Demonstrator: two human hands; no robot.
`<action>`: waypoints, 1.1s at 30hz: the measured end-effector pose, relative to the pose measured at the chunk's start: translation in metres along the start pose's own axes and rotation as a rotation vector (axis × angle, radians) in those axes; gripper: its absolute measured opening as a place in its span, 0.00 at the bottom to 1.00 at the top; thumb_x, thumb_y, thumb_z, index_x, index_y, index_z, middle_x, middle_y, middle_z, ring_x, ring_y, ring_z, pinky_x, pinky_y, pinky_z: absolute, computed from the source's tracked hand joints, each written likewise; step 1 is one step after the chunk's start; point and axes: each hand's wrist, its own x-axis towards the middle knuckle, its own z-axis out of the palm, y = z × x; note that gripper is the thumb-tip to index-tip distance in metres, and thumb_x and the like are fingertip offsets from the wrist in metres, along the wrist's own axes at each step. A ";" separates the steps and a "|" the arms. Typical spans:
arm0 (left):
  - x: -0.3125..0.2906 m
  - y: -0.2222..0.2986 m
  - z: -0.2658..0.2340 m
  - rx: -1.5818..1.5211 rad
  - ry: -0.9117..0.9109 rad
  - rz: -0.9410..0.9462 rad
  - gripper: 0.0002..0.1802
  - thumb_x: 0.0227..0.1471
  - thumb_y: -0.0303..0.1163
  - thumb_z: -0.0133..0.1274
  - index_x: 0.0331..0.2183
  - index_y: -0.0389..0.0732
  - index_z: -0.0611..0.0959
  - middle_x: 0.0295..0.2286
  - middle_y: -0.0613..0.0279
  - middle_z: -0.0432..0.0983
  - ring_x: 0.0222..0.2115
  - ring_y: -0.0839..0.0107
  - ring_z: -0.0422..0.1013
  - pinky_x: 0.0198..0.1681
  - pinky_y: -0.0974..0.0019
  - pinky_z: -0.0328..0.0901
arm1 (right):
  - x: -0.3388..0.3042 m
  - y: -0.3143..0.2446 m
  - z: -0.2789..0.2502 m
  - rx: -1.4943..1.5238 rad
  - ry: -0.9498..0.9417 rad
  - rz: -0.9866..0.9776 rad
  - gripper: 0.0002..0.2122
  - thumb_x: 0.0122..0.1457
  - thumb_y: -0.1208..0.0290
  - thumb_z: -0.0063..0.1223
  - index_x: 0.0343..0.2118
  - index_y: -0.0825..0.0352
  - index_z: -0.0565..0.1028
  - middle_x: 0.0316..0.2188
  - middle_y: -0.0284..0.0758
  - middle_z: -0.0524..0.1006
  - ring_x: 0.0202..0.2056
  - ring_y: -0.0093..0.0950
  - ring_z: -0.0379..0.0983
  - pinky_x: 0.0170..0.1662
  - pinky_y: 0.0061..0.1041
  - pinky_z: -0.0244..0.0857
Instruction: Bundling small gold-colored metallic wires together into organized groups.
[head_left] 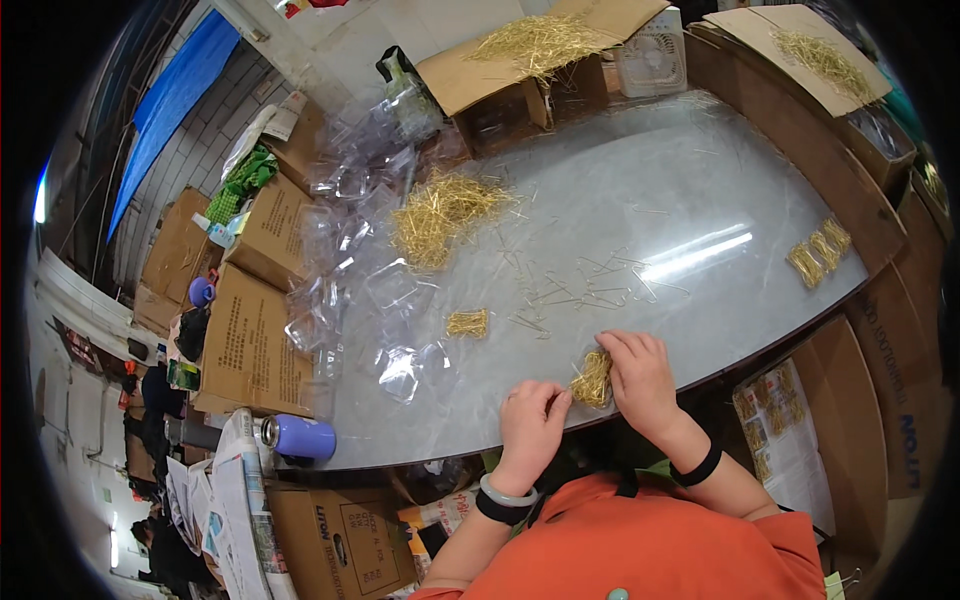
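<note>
A bundle of gold wire hooks [592,381] lies at the near edge of the grey table. My right hand [640,381] curls its fingers against the bundle's right side and far end. Just left of the bundle, apart from it, is my left hand [533,425], its fingers bent in and the thumb close against them. Whether something small sits in that hand is hidden. Beyond the hands, loose gold hooks [570,290] are scattered over the tabletop. A smaller neat bundle [467,323] rests farther left.
A heap of gold hooks [445,215] and clear plastic boxes [345,230] cover the table's left side. Several tied bundles [820,250] lie at the right edge. A purple bottle [303,437] stands at the near left corner. Cardboard [470,75] holds more hooks at the back.
</note>
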 end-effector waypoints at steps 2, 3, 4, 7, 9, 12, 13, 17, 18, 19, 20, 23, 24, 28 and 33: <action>0.003 0.005 -0.001 0.073 0.030 0.101 0.08 0.59 0.30 0.57 0.32 0.35 0.81 0.29 0.54 0.74 0.34 0.56 0.71 0.40 0.61 0.65 | 0.000 0.002 -0.001 0.002 0.008 0.006 0.19 0.53 0.81 0.53 0.50 0.67 0.75 0.46 0.38 0.78 0.48 0.40 0.71 0.53 0.40 0.62; 0.003 0.007 -0.002 0.110 0.047 0.148 0.08 0.59 0.29 0.57 0.33 0.34 0.80 0.28 0.53 0.74 0.34 0.55 0.71 0.39 0.60 0.66 | 0.000 0.002 -0.001 0.005 0.010 0.007 0.19 0.53 0.81 0.53 0.49 0.67 0.75 0.46 0.39 0.78 0.48 0.40 0.71 0.53 0.40 0.62; 0.003 0.005 0.000 0.045 0.062 0.112 0.07 0.59 0.29 0.56 0.33 0.34 0.80 0.29 0.53 0.75 0.33 0.55 0.72 0.38 0.60 0.66 | 0.000 0.002 -0.001 0.003 0.010 0.009 0.19 0.53 0.81 0.53 0.49 0.67 0.75 0.46 0.39 0.78 0.48 0.40 0.71 0.53 0.40 0.62; -0.003 -0.001 0.004 -0.139 0.099 -0.021 0.06 0.60 0.28 0.55 0.35 0.34 0.80 0.30 0.51 0.77 0.33 0.52 0.74 0.38 0.57 0.67 | 0.001 0.000 -0.003 0.002 0.006 0.003 0.19 0.53 0.81 0.53 0.50 0.67 0.75 0.46 0.39 0.78 0.48 0.40 0.71 0.53 0.40 0.62; -0.008 -0.004 0.005 -0.257 0.107 -0.137 0.07 0.61 0.29 0.53 0.37 0.35 0.80 0.33 0.49 0.79 0.36 0.47 0.74 0.40 0.51 0.67 | 0.000 -0.001 -0.003 -0.003 0.000 -0.006 0.19 0.53 0.81 0.53 0.50 0.67 0.75 0.46 0.39 0.78 0.48 0.40 0.71 0.53 0.40 0.62; -0.010 -0.009 0.010 -0.218 0.143 -0.095 0.08 0.61 0.29 0.53 0.39 0.35 0.80 0.33 0.48 0.79 0.36 0.47 0.75 0.39 0.52 0.68 | 0.001 -0.002 -0.003 -0.007 -0.018 0.019 0.19 0.53 0.81 0.53 0.50 0.67 0.75 0.46 0.38 0.78 0.48 0.40 0.71 0.53 0.40 0.62; -0.009 -0.009 0.009 -0.183 0.129 -0.066 0.08 0.61 0.29 0.53 0.39 0.34 0.80 0.34 0.48 0.79 0.36 0.47 0.75 0.39 0.52 0.68 | 0.001 -0.003 -0.003 -0.012 -0.013 0.022 0.19 0.53 0.80 0.53 0.50 0.67 0.75 0.46 0.38 0.78 0.48 0.39 0.71 0.53 0.39 0.61; -0.007 -0.006 0.006 -0.107 0.079 -0.038 0.10 0.60 0.30 0.55 0.41 0.34 0.81 0.35 0.48 0.80 0.35 0.49 0.75 0.40 0.51 0.68 | 0.001 -0.003 -0.003 -0.032 0.006 0.034 0.19 0.54 0.80 0.53 0.51 0.67 0.75 0.47 0.38 0.77 0.49 0.39 0.71 0.53 0.39 0.61; -0.007 -0.005 0.006 -0.100 0.070 -0.059 0.10 0.60 0.30 0.55 0.41 0.34 0.81 0.35 0.48 0.80 0.35 0.50 0.75 0.40 0.51 0.68 | 0.001 -0.004 -0.002 -0.029 0.006 0.033 0.19 0.54 0.79 0.53 0.51 0.67 0.75 0.47 0.38 0.77 0.49 0.39 0.71 0.54 0.39 0.61; -0.008 -0.005 0.005 -0.106 0.084 -0.059 0.10 0.60 0.29 0.56 0.41 0.33 0.81 0.34 0.50 0.81 0.33 0.56 0.76 0.39 0.56 0.69 | 0.001 -0.004 -0.002 -0.029 0.001 0.032 0.19 0.54 0.79 0.53 0.51 0.67 0.75 0.47 0.38 0.77 0.49 0.39 0.71 0.54 0.39 0.61; -0.009 -0.004 0.005 -0.112 0.097 -0.058 0.10 0.59 0.28 0.58 0.41 0.32 0.81 0.33 0.51 0.81 0.31 0.62 0.76 0.37 0.61 0.70 | 0.001 -0.004 -0.002 -0.029 -0.003 0.030 0.19 0.54 0.79 0.53 0.51 0.67 0.75 0.47 0.38 0.77 0.49 0.39 0.71 0.54 0.39 0.61; -0.012 -0.004 0.012 -0.266 0.125 -0.096 0.11 0.58 0.27 0.60 0.42 0.32 0.81 0.31 0.56 0.81 0.29 0.72 0.76 0.35 0.67 0.71 | 0.000 -0.004 -0.002 -0.016 -0.002 0.040 0.19 0.54 0.80 0.51 0.51 0.67 0.74 0.47 0.39 0.77 0.49 0.40 0.71 0.54 0.40 0.60; -0.013 -0.004 0.014 -0.338 0.134 -0.118 0.11 0.58 0.27 0.61 0.42 0.32 0.81 0.31 0.58 0.82 0.28 0.74 0.76 0.35 0.68 0.71 | 0.000 -0.004 -0.001 -0.006 -0.001 0.044 0.20 0.54 0.81 0.50 0.51 0.67 0.74 0.47 0.39 0.77 0.48 0.41 0.70 0.54 0.40 0.60; -0.019 -0.009 0.016 -0.443 0.127 -0.223 0.11 0.59 0.27 0.60 0.42 0.33 0.81 0.31 0.62 0.82 0.29 0.77 0.76 0.35 0.71 0.71 | 0.001 -0.005 0.000 -0.020 0.000 0.054 0.20 0.54 0.81 0.51 0.52 0.67 0.74 0.47 0.39 0.77 0.49 0.41 0.70 0.55 0.40 0.59; -0.007 -0.006 -0.001 -0.963 0.042 -0.518 0.06 0.59 0.24 0.60 0.38 0.34 0.82 0.30 0.61 0.81 0.29 0.76 0.77 0.32 0.73 0.70 | 0.000 -0.005 -0.001 -0.024 -0.001 0.048 0.20 0.53 0.81 0.50 0.51 0.67 0.74 0.47 0.39 0.77 0.49 0.41 0.70 0.56 0.41 0.59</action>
